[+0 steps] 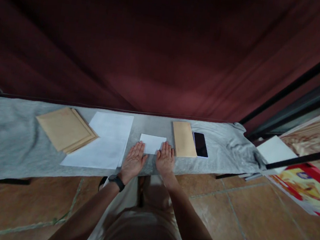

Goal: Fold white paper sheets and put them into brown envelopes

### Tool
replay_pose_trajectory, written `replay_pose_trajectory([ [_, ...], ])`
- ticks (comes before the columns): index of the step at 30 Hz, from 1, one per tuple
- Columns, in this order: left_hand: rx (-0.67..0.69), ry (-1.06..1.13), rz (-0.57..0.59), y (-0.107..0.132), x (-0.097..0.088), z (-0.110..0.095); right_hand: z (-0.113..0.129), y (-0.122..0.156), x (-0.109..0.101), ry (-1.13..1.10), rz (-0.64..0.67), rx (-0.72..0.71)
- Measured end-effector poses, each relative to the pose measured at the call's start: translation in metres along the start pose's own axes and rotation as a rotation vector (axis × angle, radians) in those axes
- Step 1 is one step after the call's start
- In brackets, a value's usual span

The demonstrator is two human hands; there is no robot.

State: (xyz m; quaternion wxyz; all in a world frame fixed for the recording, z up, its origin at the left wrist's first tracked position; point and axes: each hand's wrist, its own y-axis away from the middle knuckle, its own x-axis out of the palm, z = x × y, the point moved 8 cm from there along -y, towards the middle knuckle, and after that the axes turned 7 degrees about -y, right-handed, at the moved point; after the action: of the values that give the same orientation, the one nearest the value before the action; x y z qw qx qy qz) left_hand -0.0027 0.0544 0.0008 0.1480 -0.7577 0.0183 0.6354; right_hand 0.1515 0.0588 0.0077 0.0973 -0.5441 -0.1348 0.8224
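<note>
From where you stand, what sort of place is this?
Possibly a makeshift indoor workspace: a narrow, cloth-covered table bearing brown envelopes, a dark red curtain and a tiled floor.

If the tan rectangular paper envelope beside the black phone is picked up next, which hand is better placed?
Probably the right hand: it lies flat just beside the envelope, while the left hand is farther off, at the left edge of the small white rectangular paper.
</note>
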Motion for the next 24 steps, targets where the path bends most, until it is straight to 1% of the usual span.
replay_pose_trajectory([
  [5, 0.009, -0.005, -0.005, 0.002, -0.001, 0.000, -0.006, 0.005, -0.008, -0.001, -0.038, 0.003],
  [8, 0.049, -0.004, -0.028, 0.002, -0.004, -0.003, -0.001, 0.010, -0.013, -0.025, -0.046, -0.033],
  [10, 0.067, 0.000, -0.029, 0.003, -0.006, -0.003, 0.011, 0.016, -0.011, -0.057, 0.002, -0.118],
  [12, 0.076, 0.002, -0.023, 0.003, -0.007, -0.004, 0.023, 0.025, -0.006, -0.088, 0.078, -0.206],
  [14, 0.078, 0.003, -0.023, 0.003, -0.008, -0.004, 0.028, 0.033, -0.003, -0.097, 0.118, -0.229],
  [18, 0.070, 0.013, -0.028, 0.003, -0.008, -0.004, 0.018, 0.040, -0.008, -0.064, 0.082, -0.189],
  [21, 0.057, 0.005, -0.014, 0.004, -0.007, -0.002, 0.007, 0.043, -0.015, -0.037, 0.044, -0.190],
  [24, 0.031, -0.029, -0.009, 0.005, -0.007, -0.001, 0.002, 0.045, -0.018, -0.019, 0.019, -0.189],
])
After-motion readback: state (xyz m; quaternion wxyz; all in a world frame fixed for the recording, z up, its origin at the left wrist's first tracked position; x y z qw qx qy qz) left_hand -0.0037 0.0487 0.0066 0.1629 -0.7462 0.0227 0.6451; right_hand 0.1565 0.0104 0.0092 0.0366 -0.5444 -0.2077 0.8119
